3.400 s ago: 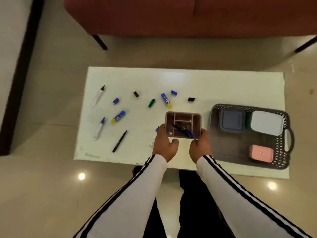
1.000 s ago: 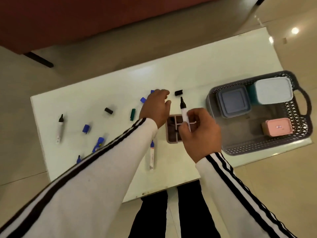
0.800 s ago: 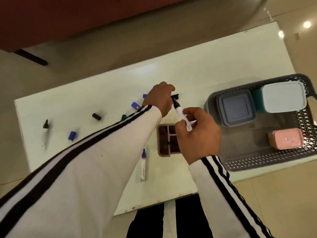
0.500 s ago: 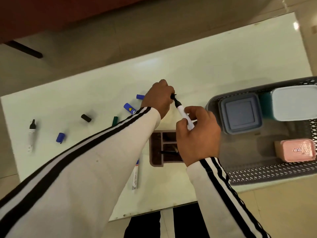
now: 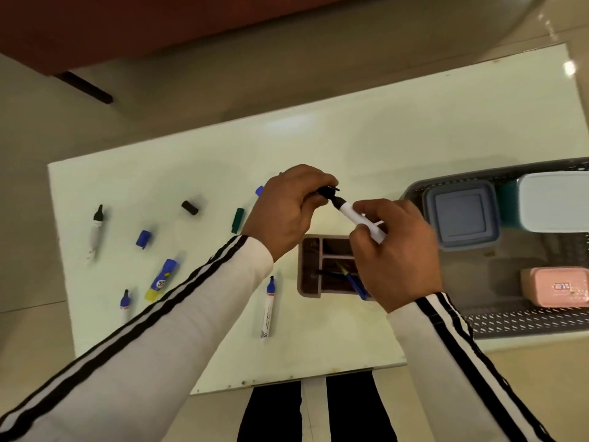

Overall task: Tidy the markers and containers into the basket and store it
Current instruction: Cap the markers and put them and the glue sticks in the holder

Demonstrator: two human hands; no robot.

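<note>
I saw a pale green surface (image 5: 382,138) on beige floor (image 5: 32,218), red sofa (image 5: 95,20) behind. R hand (image 5: 395,250) gripped a white, black-tipped marker (image 5: 357,218); L hand (image 5: 287,212) pinched a black cap (image 5: 326,191).

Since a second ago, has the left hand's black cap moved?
Yes: black cap is up off the table, pinched by left hand at the marker tip.

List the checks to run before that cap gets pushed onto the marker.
1. Right hand grips the marker: ok.
2. Left hand pinches the black cap: ok.
3. Cap colour matches the marker's black tip: ok.
4. Cap's open end faces the tip: cannot tell.
5. Cap seated: not ok, tip shows.
6. Brown organizer lies below the hands, ready for the marker: ok.
</note>
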